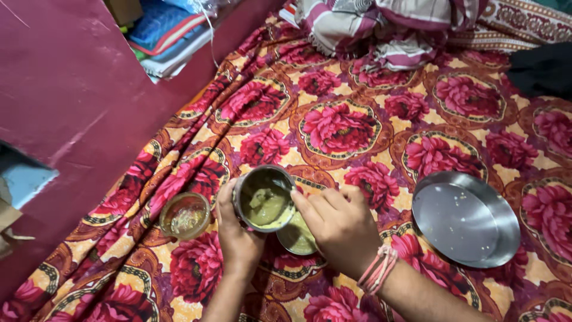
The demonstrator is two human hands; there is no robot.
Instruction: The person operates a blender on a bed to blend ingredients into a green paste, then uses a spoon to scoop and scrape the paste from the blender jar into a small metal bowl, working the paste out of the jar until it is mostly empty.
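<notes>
My left hand (235,235) grips a small steel cup (264,198), tilted on its side so its greenish paste faces me. Fingers of my right hand (339,223) reach into the cup's mouth, touching the paste; I cannot tell whether they hold a spoon. Just below the cup sits a small steel bowl (296,238) with more green paste, partly hidden by my right hand. A pink thread band circles my right wrist.
A small glass bowl (185,214) with a pale residue sits left of my left hand. A round steel plate (465,217) lies to the right on the floral red bedsheet (339,128). Striped cloth (381,27) is bunched at the far edge; folded fabrics (167,36) lie beyond the maroon floor.
</notes>
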